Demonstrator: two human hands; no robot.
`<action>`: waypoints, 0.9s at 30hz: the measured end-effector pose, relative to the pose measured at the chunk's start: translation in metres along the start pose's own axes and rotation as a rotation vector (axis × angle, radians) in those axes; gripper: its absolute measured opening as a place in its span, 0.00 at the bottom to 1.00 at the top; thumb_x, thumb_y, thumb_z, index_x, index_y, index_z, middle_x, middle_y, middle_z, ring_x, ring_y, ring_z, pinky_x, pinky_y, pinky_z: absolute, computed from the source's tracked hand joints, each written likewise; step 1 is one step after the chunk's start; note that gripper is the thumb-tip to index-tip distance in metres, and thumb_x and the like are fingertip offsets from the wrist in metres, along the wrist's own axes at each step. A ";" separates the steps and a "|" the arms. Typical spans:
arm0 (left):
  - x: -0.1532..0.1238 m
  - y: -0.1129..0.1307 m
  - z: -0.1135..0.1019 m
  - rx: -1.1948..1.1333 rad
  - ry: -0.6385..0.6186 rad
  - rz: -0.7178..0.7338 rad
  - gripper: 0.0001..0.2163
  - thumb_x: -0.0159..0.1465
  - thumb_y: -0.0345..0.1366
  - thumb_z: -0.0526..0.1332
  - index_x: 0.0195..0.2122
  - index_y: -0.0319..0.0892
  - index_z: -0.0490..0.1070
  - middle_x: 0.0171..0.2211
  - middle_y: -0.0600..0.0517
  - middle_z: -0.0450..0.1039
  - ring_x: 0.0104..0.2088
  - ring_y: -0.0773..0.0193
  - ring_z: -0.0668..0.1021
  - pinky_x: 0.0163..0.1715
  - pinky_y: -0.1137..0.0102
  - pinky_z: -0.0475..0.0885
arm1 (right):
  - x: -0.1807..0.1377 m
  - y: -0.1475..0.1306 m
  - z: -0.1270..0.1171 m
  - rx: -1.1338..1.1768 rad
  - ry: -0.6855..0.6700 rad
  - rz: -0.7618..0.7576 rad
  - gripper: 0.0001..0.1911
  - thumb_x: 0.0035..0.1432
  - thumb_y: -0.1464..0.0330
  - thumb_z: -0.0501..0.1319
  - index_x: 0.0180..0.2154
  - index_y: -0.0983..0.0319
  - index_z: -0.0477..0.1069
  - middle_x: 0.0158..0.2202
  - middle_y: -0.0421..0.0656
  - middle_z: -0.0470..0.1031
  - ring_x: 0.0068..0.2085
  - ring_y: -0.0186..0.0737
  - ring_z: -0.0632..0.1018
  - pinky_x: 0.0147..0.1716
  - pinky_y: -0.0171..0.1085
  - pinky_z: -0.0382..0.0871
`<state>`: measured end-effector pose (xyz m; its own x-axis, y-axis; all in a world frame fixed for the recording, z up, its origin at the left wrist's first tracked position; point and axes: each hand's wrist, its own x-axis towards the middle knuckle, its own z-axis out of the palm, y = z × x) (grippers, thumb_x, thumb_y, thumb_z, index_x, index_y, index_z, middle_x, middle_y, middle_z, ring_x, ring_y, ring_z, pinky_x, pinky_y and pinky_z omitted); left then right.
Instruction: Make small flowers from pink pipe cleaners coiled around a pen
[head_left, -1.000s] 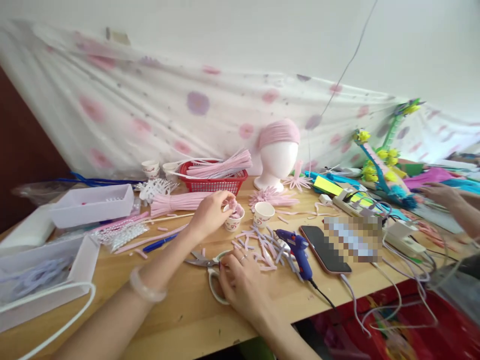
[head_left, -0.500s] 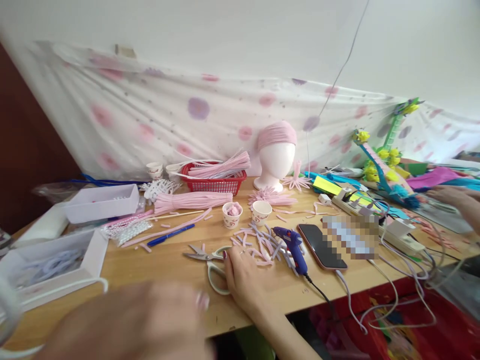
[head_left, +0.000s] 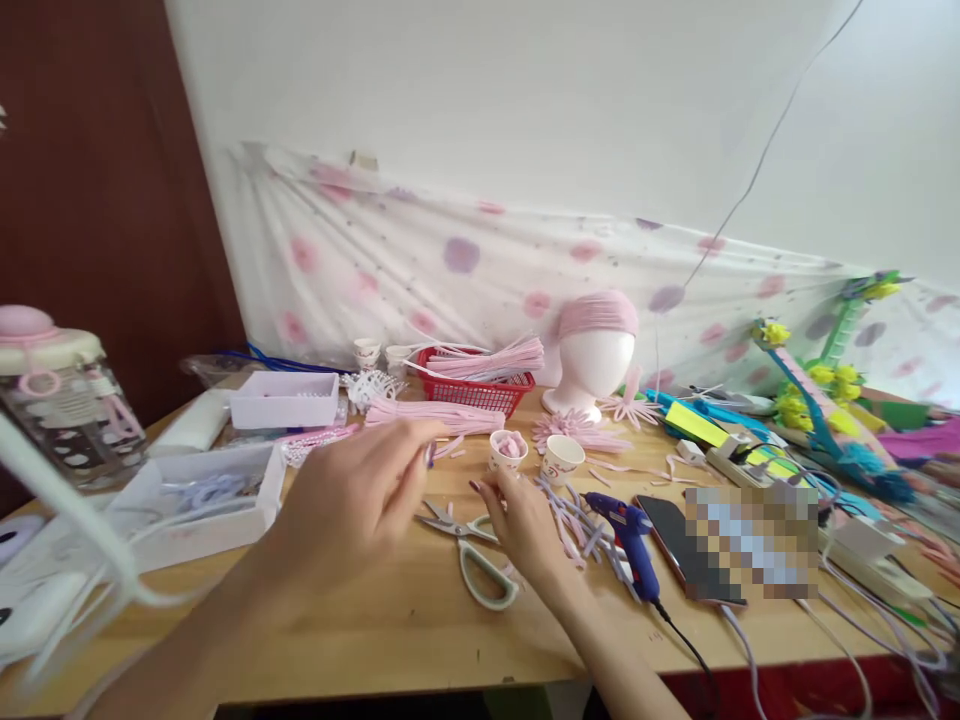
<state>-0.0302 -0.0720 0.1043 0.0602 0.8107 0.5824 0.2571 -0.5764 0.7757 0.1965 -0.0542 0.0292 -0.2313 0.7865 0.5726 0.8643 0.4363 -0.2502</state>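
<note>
My left hand (head_left: 360, 490) is raised over the table, left of the scissors, its fingers bent and drawn together toward the thumb. Whatever may be between those fingertips is hidden. My right hand (head_left: 531, 525) reaches to the front of a small paper cup (head_left: 504, 462) containing pink pieces. Its thumb and forefinger are slightly apart near the cup's lower edge; I cannot tell whether they touch it. Between my hands lie scissors (head_left: 480, 580) with pale green handles, blades spread. A second paper cup (head_left: 562, 462) stands just right of the first. Cut pink and lilac stems (head_left: 574, 520) lie beside my right hand.
A purple glue gun (head_left: 630, 540), phone (head_left: 686, 550) and power strip (head_left: 862, 570) with cables lie right. Behind stand a red basket (head_left: 480, 395) of pink stems and a foam head (head_left: 596, 360). White trays (head_left: 262, 500) and a water bottle (head_left: 71, 410) are left.
The view has swung left and up. My left hand has risen forward from the near edge. My right hand has left the scissors and moved up to the cup.
</note>
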 end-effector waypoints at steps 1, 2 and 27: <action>0.016 -0.014 0.000 0.268 -0.127 0.005 0.09 0.64 0.38 0.58 0.42 0.47 0.77 0.40 0.49 0.79 0.44 0.52 0.78 0.49 0.63 0.70 | 0.011 -0.001 0.002 0.003 0.001 -0.019 0.12 0.69 0.67 0.51 0.33 0.61 0.69 0.29 0.45 0.77 0.30 0.42 0.77 0.30 0.35 0.61; 0.029 -0.031 0.000 0.488 -0.231 -0.003 0.11 0.65 0.36 0.55 0.42 0.46 0.76 0.42 0.47 0.79 0.44 0.51 0.78 0.48 0.62 0.70 | 0.021 -0.002 0.006 0.006 -0.002 -0.039 0.11 0.68 0.68 0.52 0.34 0.62 0.69 0.30 0.46 0.77 0.32 0.43 0.77 0.31 0.35 0.61; 0.029 -0.136 0.000 0.552 -0.382 0.094 0.14 0.65 0.29 0.51 0.42 0.42 0.76 0.44 0.44 0.79 0.48 0.55 0.77 0.51 0.62 0.68 | 0.022 0.000 0.045 0.123 -0.244 -0.112 0.12 0.66 0.70 0.55 0.49 0.64 0.69 0.34 0.45 0.79 0.35 0.40 0.78 0.34 0.34 0.65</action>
<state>-0.0635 0.0298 0.0157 0.4171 0.7975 0.4360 0.6827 -0.5916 0.4289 0.1713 -0.0175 0.0063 -0.4363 0.8056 0.4008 0.7697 0.5648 -0.2975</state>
